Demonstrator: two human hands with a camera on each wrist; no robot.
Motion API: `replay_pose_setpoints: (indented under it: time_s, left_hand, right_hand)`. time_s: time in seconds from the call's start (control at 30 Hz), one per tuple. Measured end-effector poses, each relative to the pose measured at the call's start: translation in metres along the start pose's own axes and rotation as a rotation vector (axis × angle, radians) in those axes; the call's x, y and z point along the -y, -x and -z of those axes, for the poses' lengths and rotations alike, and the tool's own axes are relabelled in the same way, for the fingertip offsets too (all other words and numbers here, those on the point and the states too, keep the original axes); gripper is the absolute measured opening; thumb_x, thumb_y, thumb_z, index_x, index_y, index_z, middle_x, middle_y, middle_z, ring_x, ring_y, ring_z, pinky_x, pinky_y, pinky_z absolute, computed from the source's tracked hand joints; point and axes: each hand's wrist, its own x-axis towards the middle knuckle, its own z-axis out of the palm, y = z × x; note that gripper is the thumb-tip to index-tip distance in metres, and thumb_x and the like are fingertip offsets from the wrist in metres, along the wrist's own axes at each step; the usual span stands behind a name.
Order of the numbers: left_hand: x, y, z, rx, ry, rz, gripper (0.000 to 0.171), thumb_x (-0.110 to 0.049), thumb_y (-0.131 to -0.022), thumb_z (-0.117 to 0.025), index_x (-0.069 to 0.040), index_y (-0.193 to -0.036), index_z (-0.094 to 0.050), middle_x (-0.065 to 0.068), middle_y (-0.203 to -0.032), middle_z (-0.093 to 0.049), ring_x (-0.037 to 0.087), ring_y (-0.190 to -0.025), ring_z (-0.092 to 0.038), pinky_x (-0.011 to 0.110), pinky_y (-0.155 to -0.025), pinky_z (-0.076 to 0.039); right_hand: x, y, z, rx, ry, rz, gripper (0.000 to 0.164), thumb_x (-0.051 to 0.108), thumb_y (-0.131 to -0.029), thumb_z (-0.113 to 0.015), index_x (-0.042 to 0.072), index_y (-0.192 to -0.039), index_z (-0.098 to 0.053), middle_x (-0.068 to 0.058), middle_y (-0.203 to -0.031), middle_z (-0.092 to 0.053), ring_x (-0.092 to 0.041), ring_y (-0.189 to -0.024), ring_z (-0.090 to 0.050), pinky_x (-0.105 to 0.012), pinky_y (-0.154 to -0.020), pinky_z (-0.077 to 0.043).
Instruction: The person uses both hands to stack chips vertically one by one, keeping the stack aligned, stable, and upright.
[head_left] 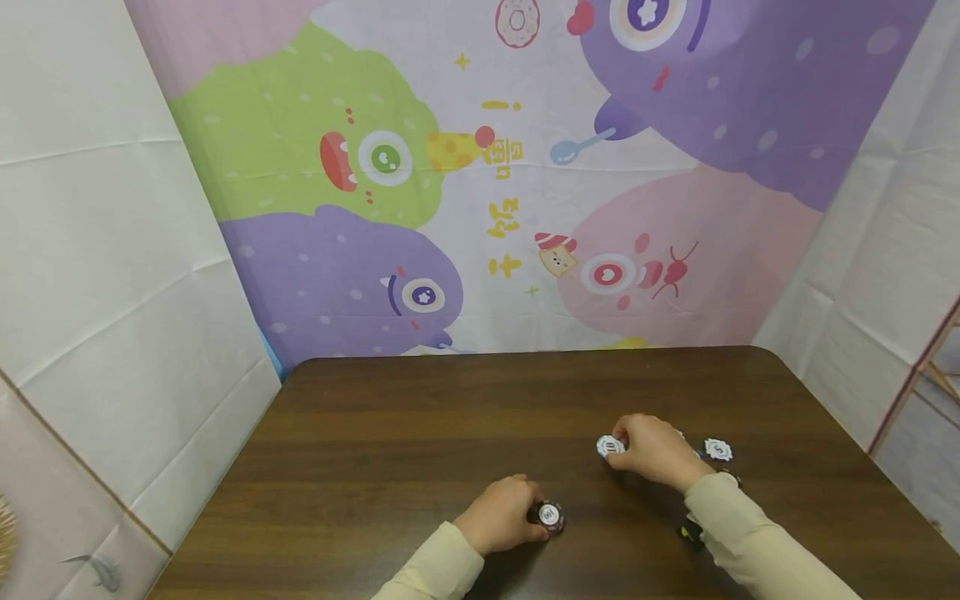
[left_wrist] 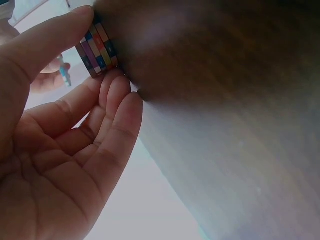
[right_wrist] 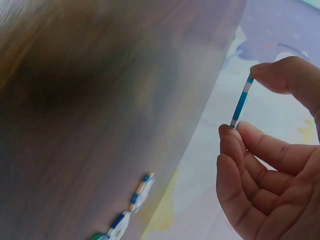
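My left hand (head_left: 501,515) grips a short stack of poker chips (head_left: 551,517) at the table's near middle, thumb on one side and fingertips on the other. Its top chip is dark with a white centre. In the left wrist view the stacked chips (left_wrist: 100,50) show edges striped in several colours. Farther back and to the right, my right hand (head_left: 656,450) pinches a single poker chip (head_left: 610,447) marked 10. From the right wrist this chip (right_wrist: 241,105) appears edge-on, blue and white, between thumb and fingertips.
Right of my right hand lies a white-faced chip (head_left: 717,450); others are partly hidden by that hand and sleeve. A small black item (head_left: 690,533) with a yellow-green patch shows beside the right sleeve. The brown table (head_left: 420,400) ends at a cartoon-printed backdrop (head_left: 517,317).
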Motion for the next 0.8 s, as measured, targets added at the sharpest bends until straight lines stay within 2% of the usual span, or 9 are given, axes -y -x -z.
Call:
replay_pose_setpoints:
  time_s: [0.17,0.43,0.8]
  left_hand:
    - [-0.001,0.000,0.000,-0.013,-0.014,0.000,0.026,-0.027,-0.070,-0.086,-0.015,-0.090,-0.073,-0.011,-0.077,-0.062,-0.001,-0.072,-0.049,0.017,-0.064,-0.043]
    - [-0.002,0.000,0.001,-0.025,-0.025,-0.004,0.026,-0.027,-0.069,-0.087,-0.016,-0.088,-0.073,-0.011,-0.076,-0.061,0.000,-0.070,-0.049,0.017,-0.063,-0.042]
    - [-0.003,0.001,0.003,-0.013,-0.016,-0.002,0.022,-0.027,-0.069,-0.086,-0.016,-0.083,-0.073,-0.011,-0.072,-0.059,0.000,-0.067,-0.045,0.018,-0.060,-0.039]
  right_hand:
    - [0.010,0.001,-0.005,-0.001,-0.011,0.070,0.026,0.024,-0.072,-0.078,0.005,-0.088,-0.069,0.001,-0.075,-0.063,-0.009,-0.066,-0.053,-0.030,-0.063,-0.046]
    - [0.028,0.006,-0.010,0.023,-0.002,0.128,0.027,0.026,-0.072,-0.079,0.009,-0.090,-0.068,0.003,-0.079,-0.061,-0.006,-0.067,-0.050,-0.028,-0.063,-0.044]
    - [0.048,0.014,-0.021,0.068,-0.019,0.242,0.028,0.026,-0.074,-0.080,0.009,-0.092,-0.067,0.006,-0.083,-0.060,-0.003,-0.068,-0.048,-0.022,-0.061,-0.043]
